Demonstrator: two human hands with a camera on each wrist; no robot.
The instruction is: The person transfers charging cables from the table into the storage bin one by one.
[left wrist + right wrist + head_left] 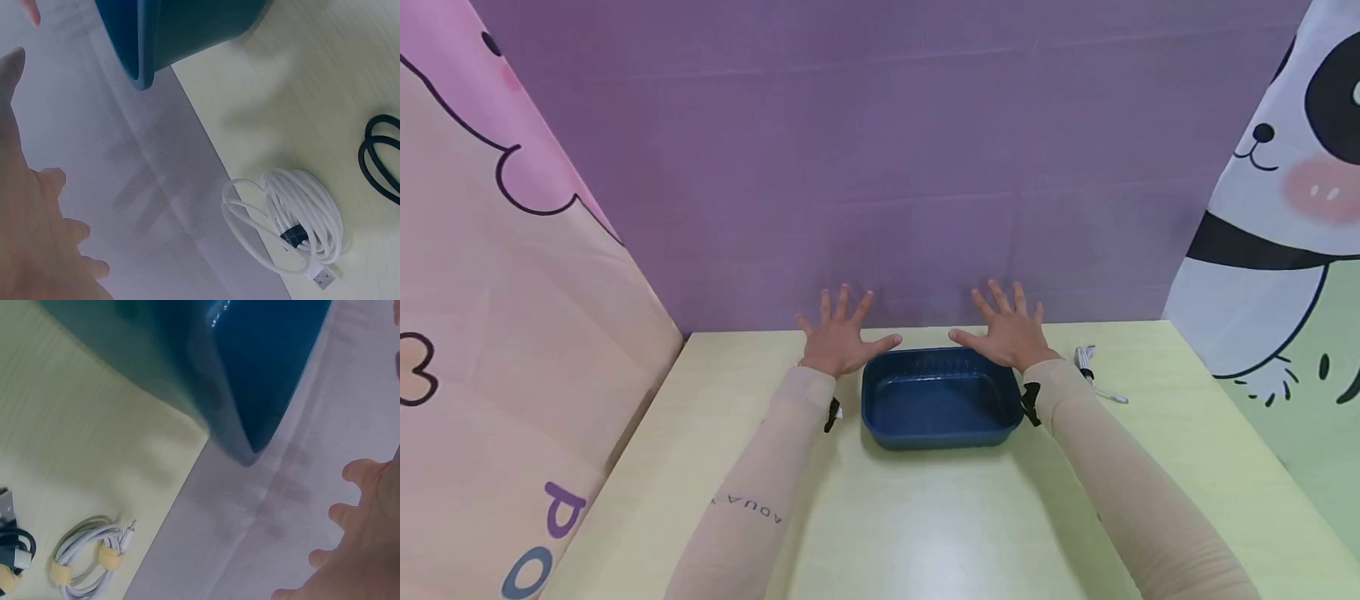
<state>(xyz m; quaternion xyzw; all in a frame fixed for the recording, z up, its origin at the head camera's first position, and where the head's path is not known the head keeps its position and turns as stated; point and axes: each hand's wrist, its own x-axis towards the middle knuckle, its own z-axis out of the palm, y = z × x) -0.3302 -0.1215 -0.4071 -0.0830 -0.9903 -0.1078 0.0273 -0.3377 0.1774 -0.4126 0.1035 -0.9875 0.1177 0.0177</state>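
A dark blue rectangular tray (942, 400) stands on the pale table. My left hand (841, 340) is spread beside its far left corner, fingers straight and pointing away, thumb toward the middle. Mirroring it, my right hand (1009, 335) is spread at the far right corner, overlapping the rim in the head view. Neither hand holds anything. In the left wrist view a gap separates the hand (37, 212) from the tray (194, 31). The right wrist view likewise shows the hand (356, 537) apart from the tray (187, 381).
A white cable (1084, 358) lies right of the tray. The left wrist view shows a coiled white USB cable (306, 212) and a black cable (369, 156). Near the right wrist are a tied pale cable (81, 550) and a black one (15, 534). A purple backdrop (880, 167) rises behind the table.
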